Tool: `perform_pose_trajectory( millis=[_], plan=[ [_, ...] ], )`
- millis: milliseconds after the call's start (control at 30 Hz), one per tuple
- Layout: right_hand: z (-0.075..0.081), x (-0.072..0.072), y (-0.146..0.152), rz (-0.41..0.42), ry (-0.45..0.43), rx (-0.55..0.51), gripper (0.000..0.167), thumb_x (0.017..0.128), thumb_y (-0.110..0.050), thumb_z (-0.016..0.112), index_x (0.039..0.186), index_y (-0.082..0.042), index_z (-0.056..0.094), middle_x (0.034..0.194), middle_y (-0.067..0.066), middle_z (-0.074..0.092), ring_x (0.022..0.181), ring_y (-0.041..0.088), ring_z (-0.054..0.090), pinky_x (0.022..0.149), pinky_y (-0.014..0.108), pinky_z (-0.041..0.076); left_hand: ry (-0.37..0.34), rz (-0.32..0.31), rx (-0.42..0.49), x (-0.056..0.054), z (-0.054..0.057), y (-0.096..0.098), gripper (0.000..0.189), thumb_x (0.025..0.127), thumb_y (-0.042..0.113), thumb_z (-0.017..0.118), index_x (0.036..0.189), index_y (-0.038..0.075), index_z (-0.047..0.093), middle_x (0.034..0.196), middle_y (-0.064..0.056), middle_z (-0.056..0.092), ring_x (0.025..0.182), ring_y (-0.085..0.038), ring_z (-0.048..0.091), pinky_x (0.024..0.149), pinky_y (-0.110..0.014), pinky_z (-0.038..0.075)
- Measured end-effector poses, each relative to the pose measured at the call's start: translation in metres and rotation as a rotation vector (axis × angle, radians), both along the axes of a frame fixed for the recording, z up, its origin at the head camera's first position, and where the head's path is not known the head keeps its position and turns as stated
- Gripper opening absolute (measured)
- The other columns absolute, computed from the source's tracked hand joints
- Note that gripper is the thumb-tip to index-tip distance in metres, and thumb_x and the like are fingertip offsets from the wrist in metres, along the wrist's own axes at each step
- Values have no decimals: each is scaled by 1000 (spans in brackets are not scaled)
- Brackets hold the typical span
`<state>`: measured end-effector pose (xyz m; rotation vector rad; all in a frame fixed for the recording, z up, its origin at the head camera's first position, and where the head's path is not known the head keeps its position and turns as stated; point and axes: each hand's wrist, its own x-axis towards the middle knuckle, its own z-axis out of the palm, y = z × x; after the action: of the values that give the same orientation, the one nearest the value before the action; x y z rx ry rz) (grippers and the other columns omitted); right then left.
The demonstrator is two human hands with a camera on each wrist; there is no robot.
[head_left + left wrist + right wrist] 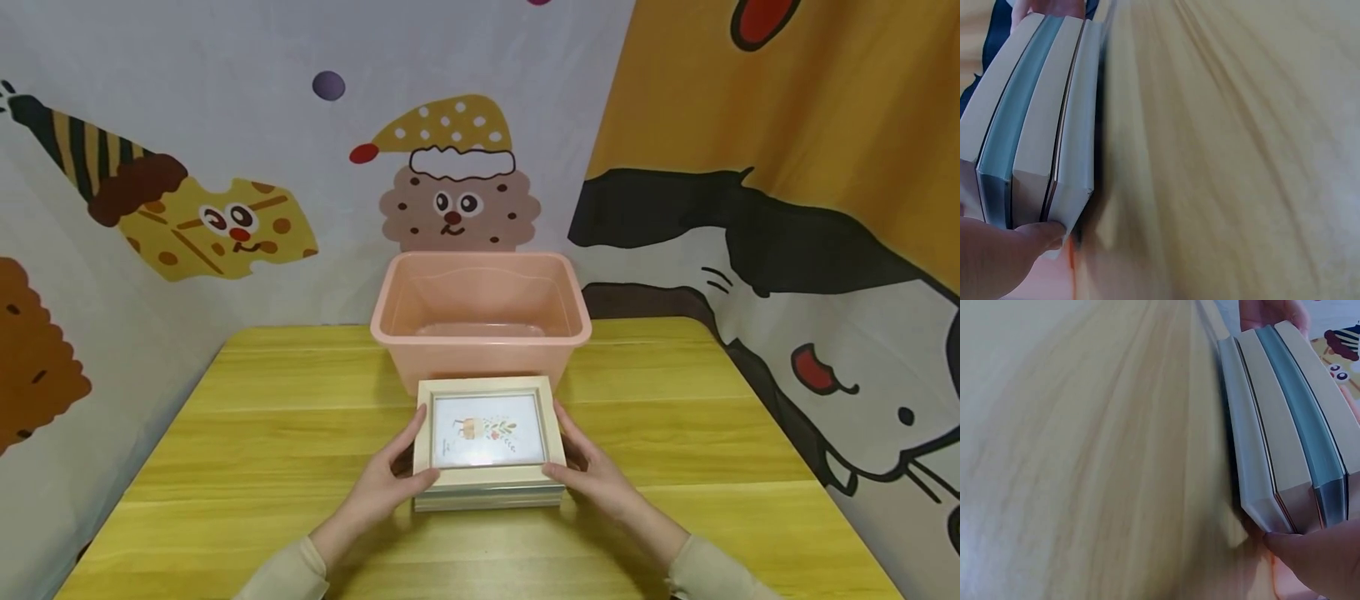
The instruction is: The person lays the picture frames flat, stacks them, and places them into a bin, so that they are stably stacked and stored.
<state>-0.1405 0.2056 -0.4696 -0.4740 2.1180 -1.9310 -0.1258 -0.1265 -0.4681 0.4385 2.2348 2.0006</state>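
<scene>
A stack of several picture frames lies on the table just in front of a pink plastic bin. The top frame has a pale wooden border and a print of flowers behind its glass; cream, teal and white edges of the stack show in both wrist views. From the left side my left hand holds the stack, thumb at its near corner and fingers along the side. My right hand grips the opposite side in the same manner. The far fingers are partly hidden by the stack.
The pink bin stands at the table's back edge, its inside facing up with nothing visible in it. The yellow wood-grain table spreads to both sides. A cartoon-printed cloth hangs behind and around the table.
</scene>
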Motion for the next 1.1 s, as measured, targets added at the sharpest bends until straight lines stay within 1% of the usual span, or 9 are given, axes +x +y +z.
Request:
perform_pose_trajectory(
  millis=[133,200,333,433,600,733,800,933,1100],
  plan=[
    [6,3,0,2,-4,-11,90,93,-6,68,161,-22,12,161,21,13,140,43,24,98,22,42,17,-3,4,5,6,-1,85,88,6,75,157,18,28,162,-7,20,138,-34,34,99,-23,45],
    [9,5,0,0,5,-18,89,93,-5,68,161,-21,12,161,22,13,140,44,24,98,23,42,30,-4,3,7,10,-2,84,88,7,74,157,19,28,161,-8,20,137,-34,35,98,-23,45],
    [20,8,-1,-5,25,-25,89,93,-4,67,161,-21,12,161,21,15,140,43,24,99,21,40,41,8,18,13,21,-2,84,88,5,74,157,20,28,160,-10,22,134,-35,40,97,-23,46],
    [30,11,-3,0,34,-41,89,93,-3,66,161,-21,12,162,20,14,141,43,21,100,19,39,57,15,25,17,33,-2,84,88,4,74,157,20,29,160,-11,22,134,-34,40,97,-22,46],
    [47,14,-6,41,58,-89,88,95,-3,63,161,-24,8,163,19,7,143,43,13,103,17,35,103,12,24,19,50,-3,84,88,3,73,157,19,29,160,-12,22,136,-35,37,99,-21,43],
    [56,15,-8,81,63,-125,87,97,-4,60,161,-27,5,164,17,3,144,41,9,105,15,31,122,20,15,18,60,-5,85,87,2,74,157,19,29,160,-11,23,136,-35,36,101,-21,41],
    [59,15,-9,91,54,-139,87,97,-3,59,161,-29,5,164,16,4,144,40,12,106,16,32,122,31,7,18,64,-6,86,86,2,75,157,21,30,159,-11,25,135,-34,39,100,-21,42],
    [65,15,-10,103,69,-145,86,98,-2,57,161,-28,5,162,21,10,139,40,23,105,21,37,114,44,-9,20,74,-7,85,86,3,75,156,23,31,158,-12,28,132,-34,43,98,-21,44],
    [82,12,-9,122,111,-129,84,99,-3,57,161,-27,5,159,27,15,133,39,34,102,25,42,135,24,-32,19,94,-10,84,88,5,74,157,22,29,160,-7,24,135,-32,39,98,-19,43]
  ],
)
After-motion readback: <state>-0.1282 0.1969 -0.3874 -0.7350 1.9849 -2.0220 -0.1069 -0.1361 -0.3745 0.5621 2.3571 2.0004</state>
